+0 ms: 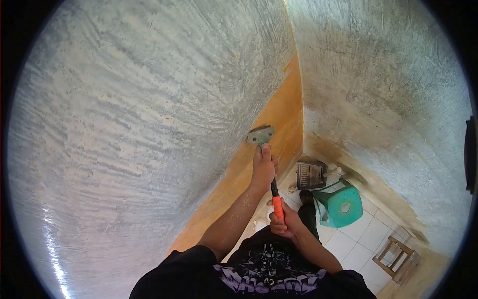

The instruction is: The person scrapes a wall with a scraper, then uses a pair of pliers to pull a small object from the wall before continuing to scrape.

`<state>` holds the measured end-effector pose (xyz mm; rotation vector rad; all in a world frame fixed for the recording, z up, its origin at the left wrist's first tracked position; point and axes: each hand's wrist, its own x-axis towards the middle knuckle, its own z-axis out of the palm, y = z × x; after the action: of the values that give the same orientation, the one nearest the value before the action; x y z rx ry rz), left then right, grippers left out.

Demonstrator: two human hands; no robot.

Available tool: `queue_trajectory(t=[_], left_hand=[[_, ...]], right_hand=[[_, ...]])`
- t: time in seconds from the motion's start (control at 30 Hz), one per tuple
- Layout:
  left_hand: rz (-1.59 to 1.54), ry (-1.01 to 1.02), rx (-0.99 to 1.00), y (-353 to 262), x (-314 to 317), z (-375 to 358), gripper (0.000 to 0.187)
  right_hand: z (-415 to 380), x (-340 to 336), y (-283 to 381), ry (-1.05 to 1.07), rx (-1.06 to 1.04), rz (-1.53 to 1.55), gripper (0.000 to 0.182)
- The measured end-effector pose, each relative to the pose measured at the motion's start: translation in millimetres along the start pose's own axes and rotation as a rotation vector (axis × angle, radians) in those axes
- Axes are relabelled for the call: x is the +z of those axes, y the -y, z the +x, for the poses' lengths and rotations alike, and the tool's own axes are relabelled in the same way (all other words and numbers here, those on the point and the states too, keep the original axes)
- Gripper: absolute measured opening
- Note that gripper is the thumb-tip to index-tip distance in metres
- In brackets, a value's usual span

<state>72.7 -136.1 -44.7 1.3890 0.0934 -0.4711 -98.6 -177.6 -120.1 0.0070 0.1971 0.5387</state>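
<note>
A long-handled scraper (278,210) has a wide metal head with two bolts, which lies against the wall where orange paint meets bare grey plaster. Just below that head, my left hand (264,164) is closed around the upper shaft, its thumb pointing up toward the blade. Lower down, near my chest, my right hand (285,222) grips the orange end of the handle. The orange paint (281,107) runs as a tapering band beside the corner. Pale dust speckles my left forearm.
A green plastic stool (343,209) stands on the white-tiled floor (356,239), close to my foot. Behind it in the corner sits a dark slatted crate-like object (311,174). A small wooden frame (396,256) is by the right wall (378,99).
</note>
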Motion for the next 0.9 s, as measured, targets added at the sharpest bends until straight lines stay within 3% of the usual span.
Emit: queue_trajectory(t=[0.9], left_hand=[[0.083, -0.003, -0.02, -16, 21, 23, 0.031]], right_hand=[[3, 20, 20, -0.029, -0.01, 0.04, 0.05]])
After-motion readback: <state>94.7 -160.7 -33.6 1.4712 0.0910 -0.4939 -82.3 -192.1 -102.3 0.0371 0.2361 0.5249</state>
